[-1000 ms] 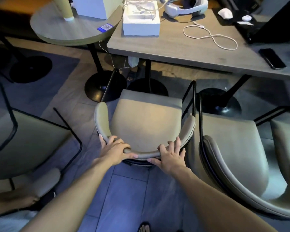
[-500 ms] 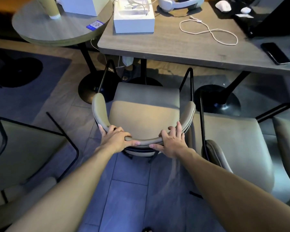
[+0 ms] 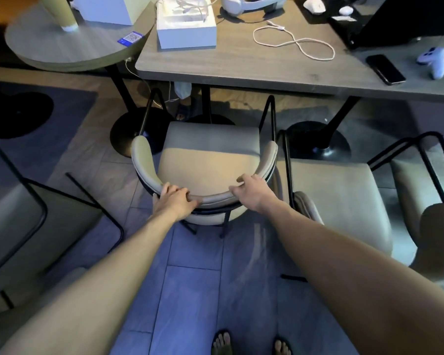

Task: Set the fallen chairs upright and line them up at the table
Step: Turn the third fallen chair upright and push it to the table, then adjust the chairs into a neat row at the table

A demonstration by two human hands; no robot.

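A beige upholstered chair [image 3: 210,155] with black metal legs stands upright in front of the rectangular wooden table [image 3: 241,62], its seat front near the table edge. My left hand [image 3: 176,199] grips the left part of its curved backrest. My right hand [image 3: 251,192] holds the right part of the same backrest, fingers curled over the top. A second beige chair [image 3: 344,201] lies tipped on the floor to the right. A third chair [image 3: 31,234] lies on its side at the left, black legs sticking out.
A round table [image 3: 69,44] stands at the back left beside the rectangular one. On the tables lie a white box [image 3: 186,29], a white cable [image 3: 297,43], a phone [image 3: 385,69] and a controller [image 3: 433,60]. Black pedestal bases [image 3: 318,142] stand under the table. My bare feet [image 3: 222,343] are on the tiled floor.
The upright chair has slid forward toward the table with both hands on its backrest. My arms have stretched out further.
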